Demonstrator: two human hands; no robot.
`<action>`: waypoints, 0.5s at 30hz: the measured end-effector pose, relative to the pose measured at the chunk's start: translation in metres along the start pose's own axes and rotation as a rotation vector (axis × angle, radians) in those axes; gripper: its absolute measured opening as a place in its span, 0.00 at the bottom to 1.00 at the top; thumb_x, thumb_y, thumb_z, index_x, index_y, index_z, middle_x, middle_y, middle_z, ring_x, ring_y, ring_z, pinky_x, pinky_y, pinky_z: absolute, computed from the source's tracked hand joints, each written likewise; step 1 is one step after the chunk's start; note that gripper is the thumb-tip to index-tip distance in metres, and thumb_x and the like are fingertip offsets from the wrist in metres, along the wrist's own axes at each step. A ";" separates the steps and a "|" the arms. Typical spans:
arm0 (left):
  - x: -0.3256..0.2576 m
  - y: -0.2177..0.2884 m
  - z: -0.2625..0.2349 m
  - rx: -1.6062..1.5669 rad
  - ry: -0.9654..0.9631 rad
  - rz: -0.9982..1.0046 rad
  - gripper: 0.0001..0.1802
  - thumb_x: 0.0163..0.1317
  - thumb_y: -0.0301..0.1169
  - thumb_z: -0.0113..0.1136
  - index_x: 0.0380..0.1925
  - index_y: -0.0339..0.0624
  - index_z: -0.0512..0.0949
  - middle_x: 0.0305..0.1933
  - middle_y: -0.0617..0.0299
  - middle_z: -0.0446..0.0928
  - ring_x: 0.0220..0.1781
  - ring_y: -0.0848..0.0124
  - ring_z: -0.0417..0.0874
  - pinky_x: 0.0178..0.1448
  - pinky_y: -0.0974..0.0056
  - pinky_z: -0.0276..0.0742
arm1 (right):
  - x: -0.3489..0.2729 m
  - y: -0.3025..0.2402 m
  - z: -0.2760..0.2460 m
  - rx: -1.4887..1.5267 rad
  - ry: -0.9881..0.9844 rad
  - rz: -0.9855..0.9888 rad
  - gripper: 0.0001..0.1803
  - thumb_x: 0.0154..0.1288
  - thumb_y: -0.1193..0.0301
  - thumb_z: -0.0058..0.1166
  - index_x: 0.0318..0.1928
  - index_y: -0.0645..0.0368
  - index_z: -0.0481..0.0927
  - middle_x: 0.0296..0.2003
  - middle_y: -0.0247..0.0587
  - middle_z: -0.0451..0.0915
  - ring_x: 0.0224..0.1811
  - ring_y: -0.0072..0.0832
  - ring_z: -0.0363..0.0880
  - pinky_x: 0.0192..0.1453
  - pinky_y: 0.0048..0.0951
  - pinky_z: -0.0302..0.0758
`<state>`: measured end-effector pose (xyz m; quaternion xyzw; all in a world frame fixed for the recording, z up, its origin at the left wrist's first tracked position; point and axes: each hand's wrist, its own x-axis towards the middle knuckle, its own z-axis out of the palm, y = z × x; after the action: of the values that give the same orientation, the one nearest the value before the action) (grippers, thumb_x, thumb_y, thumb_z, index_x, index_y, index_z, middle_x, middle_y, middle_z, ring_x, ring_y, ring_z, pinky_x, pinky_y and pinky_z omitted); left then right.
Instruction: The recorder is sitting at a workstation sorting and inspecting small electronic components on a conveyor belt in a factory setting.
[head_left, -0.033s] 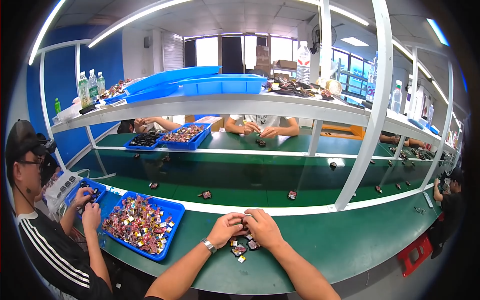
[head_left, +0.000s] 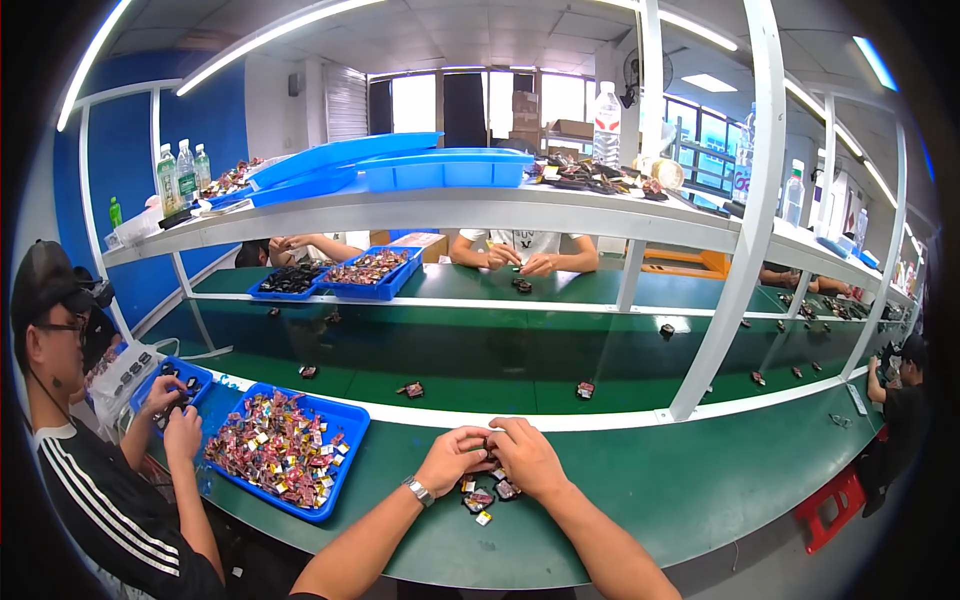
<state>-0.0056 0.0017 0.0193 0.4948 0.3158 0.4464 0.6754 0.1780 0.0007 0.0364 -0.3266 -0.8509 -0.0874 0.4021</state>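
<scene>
My left hand [head_left: 455, 458] and right hand [head_left: 527, 455] are curled tight together around one tiny dark part [head_left: 489, 447] just above the small pile [head_left: 484, 495] on the green tabletop [head_left: 680, 490], and it looks light and hard, best pinched by its edges.

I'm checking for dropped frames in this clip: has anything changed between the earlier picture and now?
Nothing visibly changed. The left hand and right hand are together over the small parts on the green table, fingers pinched on one piece, exactly as earlier. The blue tray of parts lies in the same place.
</scene>
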 end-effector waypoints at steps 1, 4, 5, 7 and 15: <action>-0.001 0.000 0.000 0.001 0.002 -0.002 0.18 0.66 0.14 0.49 0.55 0.33 0.70 0.55 0.54 0.76 0.55 0.67 0.81 0.59 0.61 0.83 | -0.001 0.001 0.000 0.034 -0.013 0.007 0.10 0.52 0.75 0.58 0.37 0.58 0.76 0.49 0.41 0.76 0.51 0.39 0.76 0.52 0.38 0.75; -0.002 0.001 -0.002 -0.010 0.014 0.009 0.17 0.66 0.13 0.48 0.55 0.33 0.70 0.55 0.54 0.77 0.54 0.67 0.81 0.58 0.62 0.84 | 0.000 0.002 -0.004 0.107 -0.040 0.028 0.09 0.52 0.76 0.59 0.35 0.59 0.75 0.50 0.44 0.76 0.53 0.42 0.75 0.54 0.40 0.75; -0.002 0.003 -0.004 -0.003 0.030 0.011 0.17 0.66 0.13 0.48 0.54 0.33 0.70 0.54 0.54 0.77 0.54 0.66 0.82 0.58 0.62 0.84 | 0.000 0.001 -0.006 0.145 -0.053 0.041 0.09 0.52 0.76 0.59 0.34 0.59 0.74 0.51 0.44 0.76 0.53 0.43 0.74 0.55 0.40 0.74; -0.002 0.004 -0.005 0.004 0.044 0.015 0.17 0.66 0.13 0.48 0.54 0.33 0.70 0.54 0.54 0.77 0.53 0.66 0.82 0.57 0.63 0.85 | -0.002 0.001 -0.010 0.163 -0.085 0.068 0.09 0.53 0.76 0.61 0.35 0.58 0.76 0.52 0.43 0.75 0.55 0.42 0.74 0.56 0.40 0.75; -0.003 0.007 -0.002 -0.008 -0.001 0.019 0.17 0.65 0.13 0.50 0.53 0.33 0.69 0.53 0.53 0.77 0.51 0.65 0.83 0.57 0.63 0.85 | -0.005 0.004 -0.011 0.199 -0.049 0.139 0.09 0.53 0.75 0.63 0.37 0.54 0.85 0.52 0.41 0.76 0.56 0.41 0.74 0.57 0.38 0.75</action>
<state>-0.0110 0.0005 0.0252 0.4952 0.3089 0.4538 0.6734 0.1898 -0.0028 0.0392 -0.3452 -0.8401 0.0336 0.4169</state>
